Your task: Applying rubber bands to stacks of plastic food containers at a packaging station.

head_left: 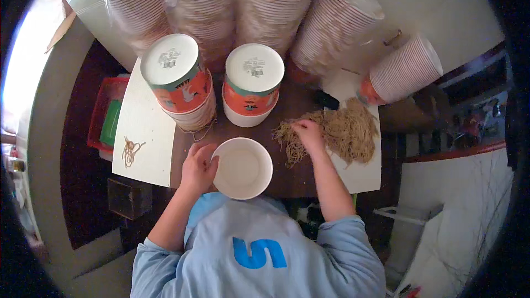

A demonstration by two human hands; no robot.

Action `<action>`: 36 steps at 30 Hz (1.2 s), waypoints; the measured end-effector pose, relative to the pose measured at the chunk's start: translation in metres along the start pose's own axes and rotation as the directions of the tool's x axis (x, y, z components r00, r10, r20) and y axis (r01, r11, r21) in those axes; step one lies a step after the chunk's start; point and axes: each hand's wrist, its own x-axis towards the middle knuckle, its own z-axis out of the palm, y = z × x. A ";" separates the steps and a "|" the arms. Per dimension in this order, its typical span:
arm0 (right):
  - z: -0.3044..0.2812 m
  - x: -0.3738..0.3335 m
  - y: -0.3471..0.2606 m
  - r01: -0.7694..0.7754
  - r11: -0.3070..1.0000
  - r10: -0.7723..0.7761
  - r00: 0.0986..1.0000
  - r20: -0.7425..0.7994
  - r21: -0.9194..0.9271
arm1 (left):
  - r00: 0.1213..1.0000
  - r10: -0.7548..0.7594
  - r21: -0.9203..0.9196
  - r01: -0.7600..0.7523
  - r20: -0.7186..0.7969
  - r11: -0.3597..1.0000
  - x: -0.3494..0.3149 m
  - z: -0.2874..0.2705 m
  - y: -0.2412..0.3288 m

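Note:
An open white paper bucket (243, 169) stands at the table's near edge, in front of my body. My left hand (199, 169) is curled against its left side, with the thumb at the rim. My right hand (307, 134) reaches forward to the left part of a tangled heap of tan string (349, 132). Its fingers are pinched together on strands there. Beyond the open bucket, an upside-down orange and green paper bucket (251, 99) rests on another bucket. To its left stands a taller upside-down stack of buckets (185, 91), with string looped near its base.
Tall stacks of nested buckets in clear plastic (204, 8) line the back. Another nested stack (406, 72) leans at the right. A small bundle of string (131, 152) lies on the table's white left part (146, 127). A red crate (102, 113) sits beyond the left edge.

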 end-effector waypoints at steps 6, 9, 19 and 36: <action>-0.082 -0.032 -0.066 -0.034 0.620 -0.094 0.989 0.116 0.784 | 0.985 0.160 -0.195 -0.170 -0.068 0.966 0.006 -0.002 0.032; -0.101 -0.053 -0.095 0.059 0.503 -0.297 0.949 0.108 0.862 | 0.945 0.322 -0.236 -0.327 -0.059 0.915 0.016 -0.006 0.060; -0.098 -0.103 -0.138 -0.086 0.500 -0.412 0.852 0.324 0.862 | 0.824 0.547 -0.404 -0.454 0.150 0.794 0.036 -0.012 0.122; -0.122 -0.102 -0.094 -0.155 0.658 -0.333 0.817 0.470 0.736 | 0.697 0.192 -0.514 0.288 0.691 0.808 0.014 -0.018 0.040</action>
